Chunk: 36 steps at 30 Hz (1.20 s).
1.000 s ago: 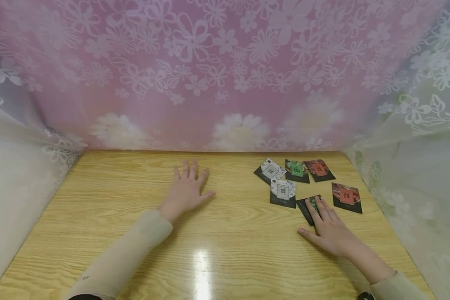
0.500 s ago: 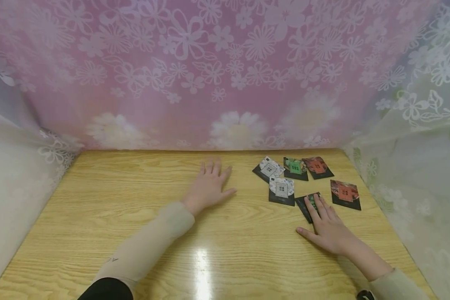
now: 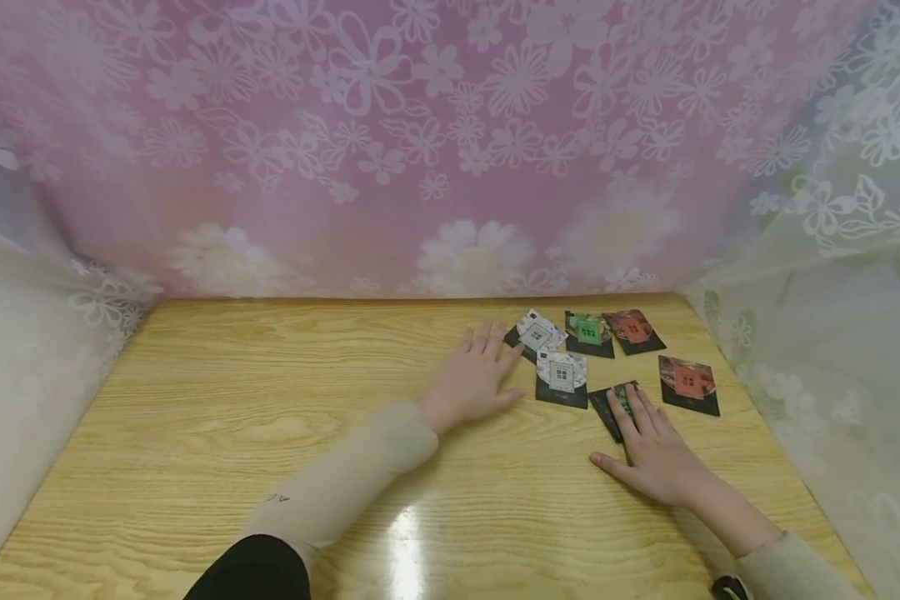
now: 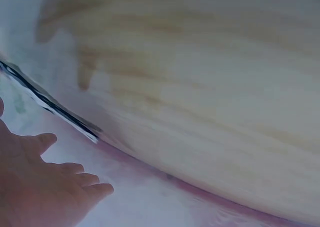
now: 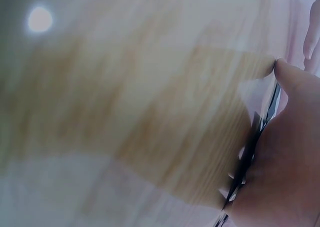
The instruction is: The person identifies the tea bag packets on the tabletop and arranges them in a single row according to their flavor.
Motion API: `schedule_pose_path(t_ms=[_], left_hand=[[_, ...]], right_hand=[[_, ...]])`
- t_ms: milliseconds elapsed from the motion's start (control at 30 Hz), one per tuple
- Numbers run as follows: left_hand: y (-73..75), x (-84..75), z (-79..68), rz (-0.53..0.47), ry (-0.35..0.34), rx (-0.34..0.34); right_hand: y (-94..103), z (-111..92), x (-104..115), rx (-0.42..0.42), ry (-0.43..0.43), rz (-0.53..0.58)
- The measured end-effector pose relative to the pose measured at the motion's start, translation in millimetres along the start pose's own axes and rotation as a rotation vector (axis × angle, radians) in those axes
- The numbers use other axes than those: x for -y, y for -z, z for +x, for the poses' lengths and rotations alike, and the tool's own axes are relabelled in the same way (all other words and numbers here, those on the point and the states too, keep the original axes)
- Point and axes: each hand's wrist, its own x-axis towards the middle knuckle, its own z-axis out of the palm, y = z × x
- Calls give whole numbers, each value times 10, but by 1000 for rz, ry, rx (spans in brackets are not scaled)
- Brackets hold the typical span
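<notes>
Palm down with fingers spread, my left hand (image 3: 468, 379) reaches the left edge of a tilted white-and-black packet (image 3: 537, 333); the left wrist view shows the same hand (image 4: 50, 179) with straight fingers. Just below that packet lies a second white-and-black packet (image 3: 562, 377). My right hand (image 3: 656, 458) lies flat with its fingers over a dark packet with a green patch (image 3: 606, 408), part of which the fingers hide. Its thumb stretches out to the left on the wood.
Behind sit a green-and-black packet (image 3: 589, 333) and a red-and-black packet (image 3: 635, 331), side by side. Another red-and-black packet (image 3: 689, 385) lies to the right. A pink floral curtain (image 3: 435, 150) hangs at the back edge of the wooden table (image 3: 232, 400).
My left hand has slid right across the table, from the middle to the edge of the white-and-black packets. The right hand has stayed on the green-patched packet.
</notes>
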Motion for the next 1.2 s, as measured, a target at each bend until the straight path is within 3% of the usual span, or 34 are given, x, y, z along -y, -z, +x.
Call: schedule_pose_path(t_ms=[100,500,867,1200], left_hand=[[22,-123,46,12,-29,8],[44,-535,206,93,-194,26],[1,-629,201,96,-268,143],[-25,-625,125,130,-289,148]], right_hand=[[-15,11,-8,-19,11,14],[-11,60,-20,41,-23,20],[52,55,28,34,-12,25],[27,-1,35,10,-4,61]])
